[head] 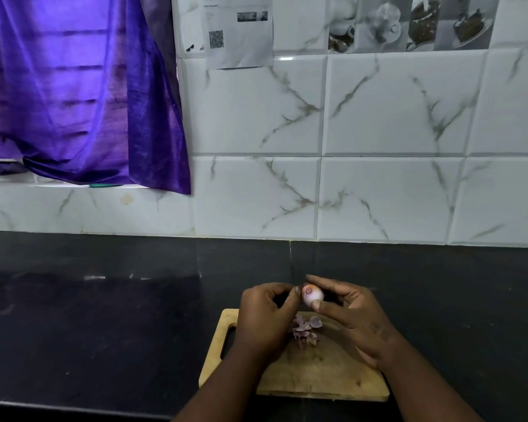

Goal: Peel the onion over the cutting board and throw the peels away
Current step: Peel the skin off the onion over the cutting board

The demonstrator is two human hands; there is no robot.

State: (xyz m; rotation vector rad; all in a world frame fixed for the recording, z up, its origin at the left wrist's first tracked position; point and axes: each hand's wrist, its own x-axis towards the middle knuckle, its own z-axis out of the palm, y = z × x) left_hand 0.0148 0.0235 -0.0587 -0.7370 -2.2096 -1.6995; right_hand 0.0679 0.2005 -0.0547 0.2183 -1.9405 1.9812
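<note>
A small pale onion (312, 294) with a pinkish cut end is held above the far edge of a wooden cutting board (311, 376). My right hand (351, 312) grips it between thumb and fingers. My left hand (265, 315) is curled beside it, thumb tip touching the onion's left side. A small heap of purple peels (305, 328) lies on the board just below the hands.
The board lies on a black stone counter (104, 315) against a white marble-patterned tiled wall (378, 178). A purple curtain (73, 86) hangs over a window sill at the left. A printed sheet (238, 32) is stuck on the wall.
</note>
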